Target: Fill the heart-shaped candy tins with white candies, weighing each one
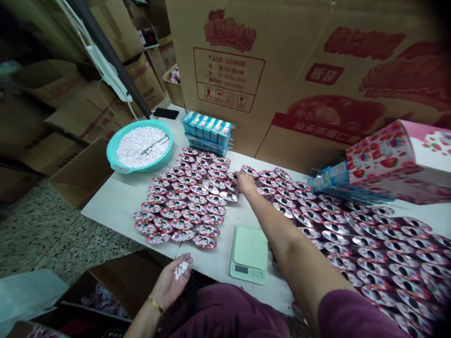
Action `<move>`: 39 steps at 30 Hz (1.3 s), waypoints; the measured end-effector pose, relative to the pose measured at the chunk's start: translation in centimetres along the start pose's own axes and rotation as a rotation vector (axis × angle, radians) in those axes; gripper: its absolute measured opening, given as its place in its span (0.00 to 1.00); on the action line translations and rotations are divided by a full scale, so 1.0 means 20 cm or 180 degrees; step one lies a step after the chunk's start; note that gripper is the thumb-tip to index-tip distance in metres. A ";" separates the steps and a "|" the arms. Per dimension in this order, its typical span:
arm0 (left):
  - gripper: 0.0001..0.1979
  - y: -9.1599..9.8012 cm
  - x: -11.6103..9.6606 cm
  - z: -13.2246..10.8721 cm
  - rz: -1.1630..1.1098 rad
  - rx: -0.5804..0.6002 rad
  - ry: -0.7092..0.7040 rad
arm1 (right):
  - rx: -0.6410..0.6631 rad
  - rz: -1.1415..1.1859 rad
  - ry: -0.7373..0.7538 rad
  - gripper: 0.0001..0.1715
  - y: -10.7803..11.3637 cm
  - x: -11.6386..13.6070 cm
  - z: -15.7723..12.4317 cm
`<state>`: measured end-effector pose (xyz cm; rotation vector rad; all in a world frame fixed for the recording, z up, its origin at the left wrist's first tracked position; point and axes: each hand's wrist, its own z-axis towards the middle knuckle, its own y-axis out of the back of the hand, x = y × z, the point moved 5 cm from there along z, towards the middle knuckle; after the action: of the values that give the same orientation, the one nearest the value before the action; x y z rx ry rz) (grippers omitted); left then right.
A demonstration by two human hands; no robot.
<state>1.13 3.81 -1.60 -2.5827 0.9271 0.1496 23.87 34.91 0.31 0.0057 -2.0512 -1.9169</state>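
Observation:
My left hand is palm up and cupped low at the table's front edge, holding a small heap of white tablets. Out over the table reaches my right hand, its fingers closed at a small printed pouch; the fingertips are partly hidden. Many such red-and-white pouches stand upright in rows, their oval tops gaping. One group of pouches is left of my right hand, and a larger group of pouches spreads to the right. A pale green kitchen scale lies between them.
A turquoise basin of white tablets, with a metal tool on top, stands at the left. Blue packs and a phone lie behind. A large carton backs the table; a strawberry-print box is at right.

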 end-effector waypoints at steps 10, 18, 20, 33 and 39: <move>0.08 -0.03 -0.02 -0.04 -0.0029 0.0172 -0.0017 | -0.0202 -0.0382 -0.0359 0.20 0.05 -0.24 0.06; 0.15 -0.32 0.04 -0.07 0.0267 0.1377 0.0200 | -0.0139 -0.0153 0.0791 0.22 0.22 -0.06 -0.76; 0.15 -0.38 0.09 -0.07 0.0320 0.1542 0.0311 | 0.0169 -0.0092 0.0871 0.22 0.14 -0.02 -1.00; 0.15 -0.35 0.37 -0.02 0.0696 0.1743 0.0670 | 0.0579 0.1036 0.1028 0.13 0.02 0.56 -1.40; 0.15 -0.20 0.38 -0.04 0.0835 0.1422 0.0769 | 0.0970 0.1125 0.1384 0.08 -0.05 0.61 -1.45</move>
<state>9.59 1.84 -1.26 -2.0903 1.2254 -0.2757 19.19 4.04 3.29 0.1137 -1.8718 -1.2535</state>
